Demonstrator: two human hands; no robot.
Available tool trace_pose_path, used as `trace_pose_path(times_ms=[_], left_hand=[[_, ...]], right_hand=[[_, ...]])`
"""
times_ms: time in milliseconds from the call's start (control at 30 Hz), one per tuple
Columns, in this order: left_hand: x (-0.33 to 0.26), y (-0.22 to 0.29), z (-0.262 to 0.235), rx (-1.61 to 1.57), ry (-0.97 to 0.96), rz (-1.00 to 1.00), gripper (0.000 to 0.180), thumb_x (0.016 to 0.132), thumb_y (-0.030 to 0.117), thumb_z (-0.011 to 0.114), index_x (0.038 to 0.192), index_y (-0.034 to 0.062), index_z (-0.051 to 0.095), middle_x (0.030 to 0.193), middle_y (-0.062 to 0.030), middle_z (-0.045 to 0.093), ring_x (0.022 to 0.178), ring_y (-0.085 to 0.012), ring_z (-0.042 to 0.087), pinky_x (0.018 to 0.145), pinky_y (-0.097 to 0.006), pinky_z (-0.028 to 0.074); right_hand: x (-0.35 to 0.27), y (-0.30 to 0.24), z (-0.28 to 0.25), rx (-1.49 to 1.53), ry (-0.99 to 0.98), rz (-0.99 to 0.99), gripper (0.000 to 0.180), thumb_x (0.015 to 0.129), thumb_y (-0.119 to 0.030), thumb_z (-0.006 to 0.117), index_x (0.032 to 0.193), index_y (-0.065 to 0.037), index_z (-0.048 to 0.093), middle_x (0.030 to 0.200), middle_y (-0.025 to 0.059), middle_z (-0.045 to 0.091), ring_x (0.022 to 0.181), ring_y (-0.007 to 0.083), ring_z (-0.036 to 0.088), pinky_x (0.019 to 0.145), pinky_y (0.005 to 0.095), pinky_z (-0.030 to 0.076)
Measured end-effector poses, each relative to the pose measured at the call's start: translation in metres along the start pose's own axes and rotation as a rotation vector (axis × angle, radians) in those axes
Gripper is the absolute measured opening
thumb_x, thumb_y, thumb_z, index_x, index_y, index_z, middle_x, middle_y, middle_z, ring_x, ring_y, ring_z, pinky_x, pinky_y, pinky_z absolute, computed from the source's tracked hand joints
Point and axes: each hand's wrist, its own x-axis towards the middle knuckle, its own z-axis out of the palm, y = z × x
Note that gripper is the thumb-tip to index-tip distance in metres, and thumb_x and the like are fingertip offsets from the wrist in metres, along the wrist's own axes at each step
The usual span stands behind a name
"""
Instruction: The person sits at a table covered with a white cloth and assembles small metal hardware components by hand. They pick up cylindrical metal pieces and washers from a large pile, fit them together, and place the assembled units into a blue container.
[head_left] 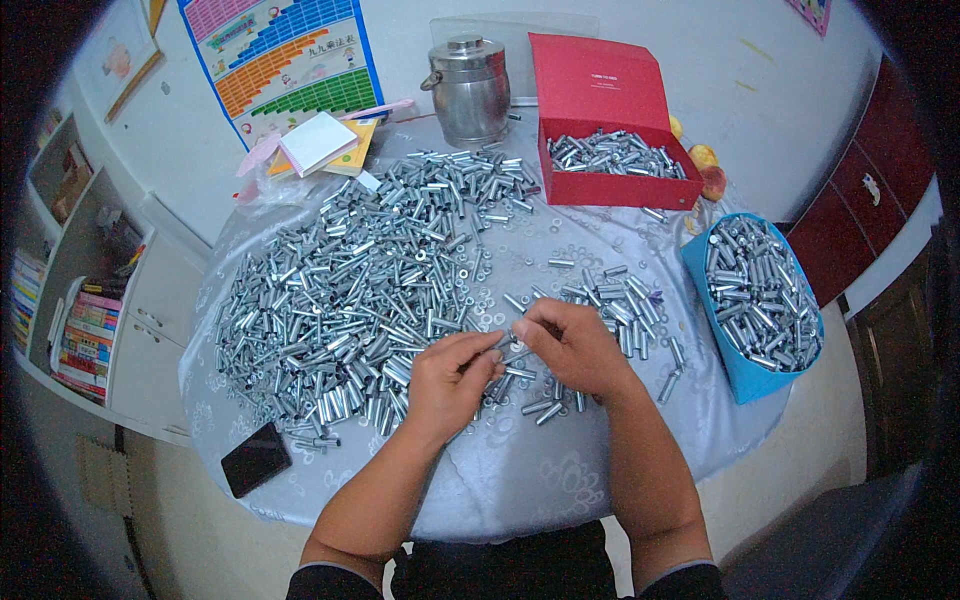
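Note:
My left hand (452,385) and my right hand (578,348) meet over the front middle of the table. Both are closed in a pinch, fingertips nearly touching. Between them shows a small silvery metal piece (508,341); the fingers cover most of it, so its exact kind is hidden. Left of my hands spreads a large heap of loose metal sleeves and bolts (345,290). A smaller scatter of metal sleeves (625,305) lies just beyond and right of my right hand. Several loose washers (483,300) lie between the two groups.
A red box (620,188) with its lid up and a blue bin (748,375), both full of metal parts, stand at the right. A steel canister (468,95) and books (318,142) are at the back. A dark phone (255,460) lies at the front left of the cloth-covered table (490,500).

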Motion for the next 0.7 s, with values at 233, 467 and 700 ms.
trace_pose_path(times_ms=[233, 467, 700], left_hand=[[0.002, -0.010, 0.000, 0.095, -0.018, 0.056, 0.023, 0.083, 0.005, 0.066, 0.105, 0.0007, 0.071, 0.096, -0.0141, 0.070, 0.083, -0.0215, 0.068, 0.075, -0.031, 0.052], [0.002, -0.016, 0.001, 0.001, -0.006, 0.018, 0.023, 0.085, 0.003, 0.065, 0.107, -0.0006, 0.069, 0.091, -0.0129, 0.070, 0.076, -0.0185, 0.068, 0.071, -0.027, 0.054], [0.007, -0.005, -0.002, -0.552, 0.037, -0.454, 0.020, 0.087, 0.003, 0.067, 0.105, -0.0057, 0.067, 0.088, -0.0128, 0.070, 0.073, -0.0156, 0.068, 0.067, -0.026, 0.056]], right_hand=[[0.002, 0.007, 0.000, -0.130, -0.048, 0.070, 0.025, 0.087, -0.024, 0.069, 0.091, -0.001, 0.060, 0.070, 0.0064, 0.062, 0.061, 0.0144, 0.057, 0.058, 0.0305, 0.047], [0.000, -0.003, 0.000, 0.110, -0.036, -0.009, 0.022, 0.088, -0.020, 0.067, 0.095, 0.000, 0.060, 0.077, 0.0096, 0.065, 0.066, 0.0149, 0.061, 0.060, 0.0306, 0.049], [0.001, -0.003, 0.002, 0.151, 0.021, 0.093, 0.020, 0.089, -0.018, 0.066, 0.092, 0.000, 0.060, 0.074, 0.0073, 0.063, 0.065, 0.0136, 0.057, 0.061, 0.0297, 0.048]])
